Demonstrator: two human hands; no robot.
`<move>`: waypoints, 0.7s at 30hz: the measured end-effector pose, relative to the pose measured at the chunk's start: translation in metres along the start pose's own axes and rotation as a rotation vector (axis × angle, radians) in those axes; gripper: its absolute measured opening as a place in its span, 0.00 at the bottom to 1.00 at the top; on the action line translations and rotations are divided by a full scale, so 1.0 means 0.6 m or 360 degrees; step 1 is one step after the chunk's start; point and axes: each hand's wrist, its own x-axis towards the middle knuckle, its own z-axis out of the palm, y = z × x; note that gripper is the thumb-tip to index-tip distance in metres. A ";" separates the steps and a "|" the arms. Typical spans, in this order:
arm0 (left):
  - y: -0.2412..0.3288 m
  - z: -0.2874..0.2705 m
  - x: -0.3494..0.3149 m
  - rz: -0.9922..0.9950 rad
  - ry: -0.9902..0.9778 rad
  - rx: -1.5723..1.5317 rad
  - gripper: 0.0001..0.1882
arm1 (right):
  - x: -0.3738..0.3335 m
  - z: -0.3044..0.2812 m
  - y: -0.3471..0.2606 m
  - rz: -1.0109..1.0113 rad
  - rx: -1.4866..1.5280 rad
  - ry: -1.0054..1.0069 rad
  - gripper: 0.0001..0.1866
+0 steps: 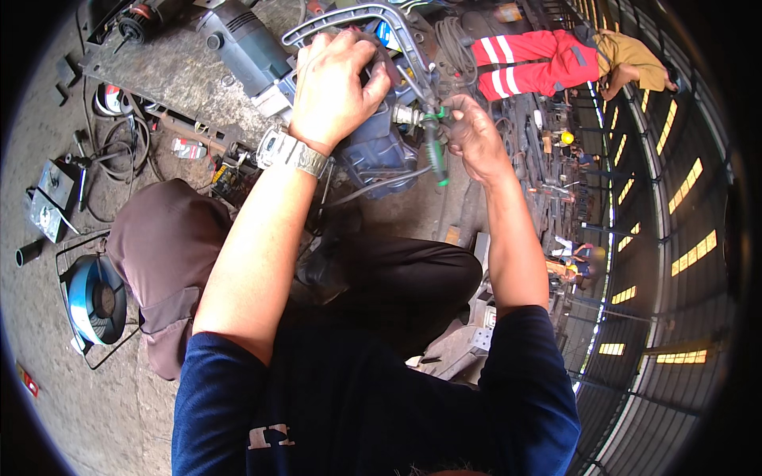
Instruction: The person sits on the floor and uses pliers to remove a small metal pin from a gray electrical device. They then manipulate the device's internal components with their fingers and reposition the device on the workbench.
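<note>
My left hand [337, 87], with a metal watch [292, 154] at its wrist, lies over the top of a dark blue-grey machine [381, 155]. Its fingers curl down on the housing, and what is under the palm is hidden. A grey curved frame [357, 11] arches just beyond the knuckles. To the right, my right hand [476, 139] pinches the upper end of a green-and-black handle [436, 147] beside a silver fitting [409, 115]. A grey-green motor body [248, 47] lies left of my left hand.
A concrete slab [171, 75] stands at the far left. Cables [131, 151], a blue wire spool [95, 300] and metal brackets [54, 194] lie on the left floor. Coiled cable [455, 47] lies beyond my right hand. A person in red trousers [532, 63] is at far right.
</note>
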 end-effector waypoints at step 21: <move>0.016 -0.025 0.009 -0.0110 -0.0140 0.0003 0.19 | -0.004 0.026 0.036 -0.0128 0.0044 0.0449 0.08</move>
